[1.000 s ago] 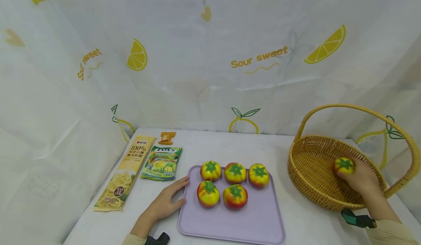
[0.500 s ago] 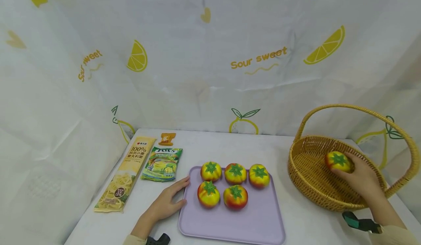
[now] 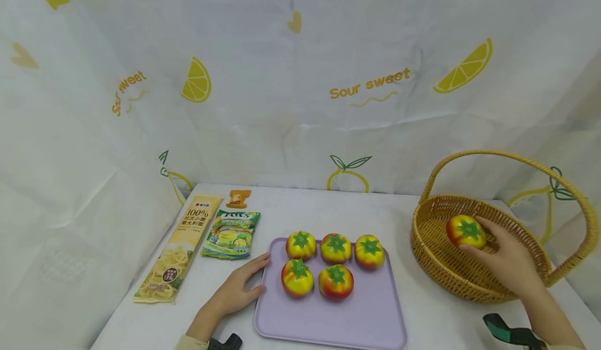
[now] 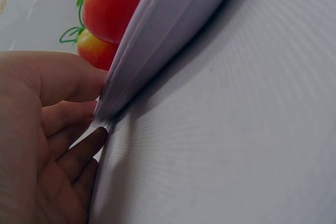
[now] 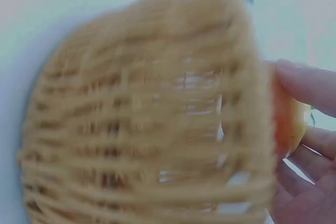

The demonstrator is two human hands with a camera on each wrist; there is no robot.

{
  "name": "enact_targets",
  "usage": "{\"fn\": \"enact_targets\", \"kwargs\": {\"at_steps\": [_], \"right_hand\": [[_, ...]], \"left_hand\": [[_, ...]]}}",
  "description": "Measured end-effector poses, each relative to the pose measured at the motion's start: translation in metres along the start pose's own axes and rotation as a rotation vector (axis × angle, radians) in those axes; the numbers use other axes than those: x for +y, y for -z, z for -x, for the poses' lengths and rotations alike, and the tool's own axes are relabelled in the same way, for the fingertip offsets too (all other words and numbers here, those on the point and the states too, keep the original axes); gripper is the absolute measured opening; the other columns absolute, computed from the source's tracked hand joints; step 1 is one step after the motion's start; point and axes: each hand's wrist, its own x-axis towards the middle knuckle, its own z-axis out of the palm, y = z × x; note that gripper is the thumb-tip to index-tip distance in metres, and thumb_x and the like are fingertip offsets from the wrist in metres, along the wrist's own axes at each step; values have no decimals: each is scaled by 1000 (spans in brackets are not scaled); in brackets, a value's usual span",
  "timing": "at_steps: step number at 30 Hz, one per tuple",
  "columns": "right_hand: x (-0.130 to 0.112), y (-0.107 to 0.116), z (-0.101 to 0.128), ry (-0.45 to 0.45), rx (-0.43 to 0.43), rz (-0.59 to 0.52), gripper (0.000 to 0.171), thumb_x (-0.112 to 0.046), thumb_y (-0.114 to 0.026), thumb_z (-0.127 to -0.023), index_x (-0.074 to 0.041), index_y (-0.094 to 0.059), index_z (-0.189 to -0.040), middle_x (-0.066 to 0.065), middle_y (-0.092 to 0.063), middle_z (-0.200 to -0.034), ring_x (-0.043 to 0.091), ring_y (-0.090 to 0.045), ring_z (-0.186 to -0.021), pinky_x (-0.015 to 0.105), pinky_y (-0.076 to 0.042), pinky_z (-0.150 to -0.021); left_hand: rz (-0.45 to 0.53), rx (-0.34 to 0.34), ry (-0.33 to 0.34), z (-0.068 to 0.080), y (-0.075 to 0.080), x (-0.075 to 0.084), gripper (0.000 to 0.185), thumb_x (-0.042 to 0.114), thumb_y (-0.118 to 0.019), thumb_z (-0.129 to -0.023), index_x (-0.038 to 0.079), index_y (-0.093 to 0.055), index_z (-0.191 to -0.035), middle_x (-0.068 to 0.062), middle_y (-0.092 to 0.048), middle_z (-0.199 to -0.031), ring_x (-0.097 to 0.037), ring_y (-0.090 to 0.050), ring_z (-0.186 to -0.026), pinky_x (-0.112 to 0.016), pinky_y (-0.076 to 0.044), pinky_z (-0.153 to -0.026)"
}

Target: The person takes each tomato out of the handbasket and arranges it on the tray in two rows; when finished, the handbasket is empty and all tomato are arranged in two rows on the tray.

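My right hand [image 3: 509,258] grips a tomato [image 3: 466,231] above the basket [image 3: 441,266]. My left hand [image 3: 237,289] lies flat, fingers straight, steadying the tray [image 3: 361,318]. Next I judge it goes left, to a bare spot beside the five there.

desk [image 3: 328,209]: white | on it: pasta pack [image 3: 178,245], green packet [image 3: 231,233], orange sachet [image 3: 238,197], lilac tray [image 3: 357,313], wicker basket [image 3: 441,266], left hand [image 3: 235,290] touching tray edge

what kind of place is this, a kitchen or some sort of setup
Probably a staged tabletop set, not a real kitchen: a lemon-print cloth backdrop encloses a white table laid with toy-like tomatoes on a lilac tray, a wicker basket and food packets.
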Motion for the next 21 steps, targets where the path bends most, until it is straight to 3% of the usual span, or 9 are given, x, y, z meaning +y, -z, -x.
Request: {"fn": "enact_targets", "kwargs": {"at_steps": [2,4,5,8,11,14,15,18,21], "right_hand": [[-8,-1,4,9,-10,-11,84,-35,-66,-87,3,-21,-148,40,-35,-134,55,-42,-108,57,-48,-74],[-16,-2,8,19,-11,-7,85,-36,-68,-86,1,-22,-148,38,-36,-135,54,-44,-108,46,-53,-75],[-20,-3,11,22,-14,-9,85,-35,-68,-86,0,-22,-148,38,-36,-135,54,-44,-108,51,-52,-75],[-30,-6,17,56,2,-15,83,-33,-71,-84,-2,-27,-147,35,-40,-134,50,-49,-106,31,-56,-71],[-40,-11,22,113,39,-56,79,-27,-74,-81,-5,-34,-145,31,-44,-133,15,-53,-111,9,-51,-74],[-50,-19,28,193,84,-117,76,-20,-77,-79,-6,-38,-143,23,-48,-132,-17,-38,-106,-9,-35,-75],[-54,-22,30,219,98,-141,75,-16,-78,-78,-6,-40,-142,16,-48,-133,-23,-32,-103,-9,-35,-78],[-66,-36,38,278,114,-204,75,-9,-78,-75,-5,-42,-140,-8,-46,-132,-23,-35,-108,-8,-37,-82],[-75,-50,47,285,86,-243,75,-9,-78,-75,-7,-43,-140,-14,-44,-132,-21,-38,-109,-5,-40,-83]], "left_hand": [[-5,2,-1,0,0,0,55,22,-63,-85,12,-49,-138,-1,-39,-151,-24,-38,-138,-46,-33,-112],[-10,6,-3,0,0,0,55,21,-64,-85,12,-49,-138,0,-39,-151,-23,-38,-138,-45,-34,-112],[-14,9,-8,0,0,0,55,21,-64,-85,12,-49,-138,0,-39,-150,-24,-39,-137,-45,-34,-112],[-19,9,-10,0,-1,-1,55,21,-64,-85,13,-50,-138,0,-39,-150,-23,-39,-137,-44,-35,-112],[-12,5,3,0,-1,-1,56,21,-64,-85,14,-50,-138,3,-39,-150,-22,-38,-138,-45,-34,-112],[-13,2,10,0,-1,-2,56,22,-64,-85,15,-49,-138,4,-38,-151,-21,-37,-138,-45,-33,-113],[-12,4,8,0,-1,-2,56,22,-64,-85,15,-50,-138,4,-39,-151,-21,-37,-138,-45,-33,-113],[-22,14,-12,0,-2,-3,55,22,-63,-85,14,-50,-138,1,-40,-150,-23,-39,-137,-45,-34,-112],[-28,22,-29,0,-2,-3,55,21,-63,-85,12,-50,-137,-1,-40,-150,-26,-40,-136,-44,-35,-112]]}}
